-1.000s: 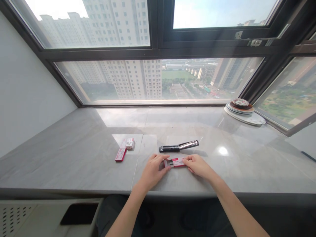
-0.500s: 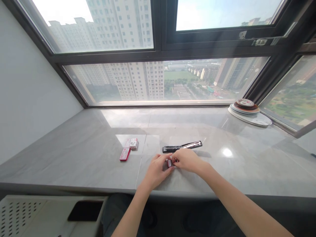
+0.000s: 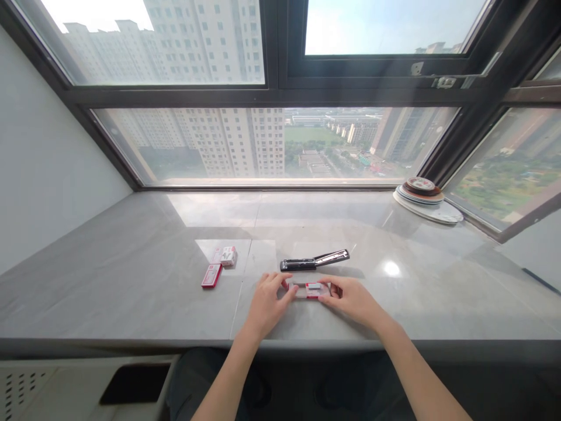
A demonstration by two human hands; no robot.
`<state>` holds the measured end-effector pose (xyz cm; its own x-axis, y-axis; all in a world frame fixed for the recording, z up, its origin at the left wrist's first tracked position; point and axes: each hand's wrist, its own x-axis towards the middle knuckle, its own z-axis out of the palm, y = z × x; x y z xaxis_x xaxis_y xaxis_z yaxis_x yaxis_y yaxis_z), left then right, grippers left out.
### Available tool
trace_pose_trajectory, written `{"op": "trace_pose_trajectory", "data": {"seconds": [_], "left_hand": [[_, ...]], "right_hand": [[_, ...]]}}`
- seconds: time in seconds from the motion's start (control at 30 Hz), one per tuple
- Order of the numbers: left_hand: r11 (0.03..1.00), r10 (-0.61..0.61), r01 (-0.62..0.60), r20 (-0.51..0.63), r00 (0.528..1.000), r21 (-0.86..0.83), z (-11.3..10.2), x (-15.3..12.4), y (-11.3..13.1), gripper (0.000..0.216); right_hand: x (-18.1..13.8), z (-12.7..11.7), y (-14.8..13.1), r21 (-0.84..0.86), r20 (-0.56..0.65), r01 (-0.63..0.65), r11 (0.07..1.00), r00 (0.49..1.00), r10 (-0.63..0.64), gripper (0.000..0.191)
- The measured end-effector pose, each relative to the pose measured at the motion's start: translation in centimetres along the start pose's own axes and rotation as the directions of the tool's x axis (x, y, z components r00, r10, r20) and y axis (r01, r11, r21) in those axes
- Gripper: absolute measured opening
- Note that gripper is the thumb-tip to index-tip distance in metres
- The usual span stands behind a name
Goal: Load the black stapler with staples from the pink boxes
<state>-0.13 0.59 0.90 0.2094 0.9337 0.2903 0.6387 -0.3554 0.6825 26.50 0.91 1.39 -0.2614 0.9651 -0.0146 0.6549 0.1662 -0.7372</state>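
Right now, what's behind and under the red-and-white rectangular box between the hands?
A long, open black-and-silver stapler lies behind the box; beneath is covered.

Here your small box (image 3: 311, 294) is lying on the counter (image 3: 144, 280) between your left hand (image 3: 268, 301) and your right hand (image 3: 353, 297), and the stapler (image 3: 300, 265) is stretching just behind it. Off to the left, a cluster of packs (image 3: 211, 275) is sitting close together, possibly touching. Far right, a stack of plates (image 3: 419, 196) is occupying the back corner, while the window (image 3: 333, 137) is running along behind everything.
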Motion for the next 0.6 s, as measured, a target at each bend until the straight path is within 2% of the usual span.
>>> {"op": "trace_pose_trajectory", "data": {"seconds": [0.1,0.23,0.33,0.43,0.53,0.6], "left_hand": [[0.999,-0.049,0.049,-0.006,0.999,0.018,0.8,0.3,0.2,0.023],[0.998,-0.060,0.060,-0.012,0.998,0.012,1.5,0.3,0.2,0.021],[0.993,-0.114,0.115,-0.062,0.992,0.020,1.0,0.9,-0.5,0.024],[0.987,-0.132,0.144,-0.148,0.980,0.067,0.3,2.9,-1.8,0.030],[0.984,-0.123,0.131,-0.075,0.990,0.119,0.3,5.2,-3.0,0.048],[0.984,-0.118,0.118,-0.003,0.993,0.135,0.7,6.0,-3.4,0.038]], "right_hand": [[0.4,0.4,-1.2,-0.009,0.034,0.039,0.999,0.999,-0.039,0.037],[0.8,0.7,-2.4,-0.037,0.064,0.042,0.998,0.997,-0.040,0.038],[1.0,0.7,-2.9,-0.047,0.045,0.032,0.998,0.999,-0.030,0.042],[1.5,1.0,-3.5,-0.054,0.043,0.047,0.997,0.998,-0.044,0.036],[2.4,1.4,-4.3,-0.106,0.085,0.091,0.990,0.993,-0.083,0.025],[3.1,1.5,-4.8,-0.137,0.091,0.135,0.981,0.988,-0.123,0.021]]}}
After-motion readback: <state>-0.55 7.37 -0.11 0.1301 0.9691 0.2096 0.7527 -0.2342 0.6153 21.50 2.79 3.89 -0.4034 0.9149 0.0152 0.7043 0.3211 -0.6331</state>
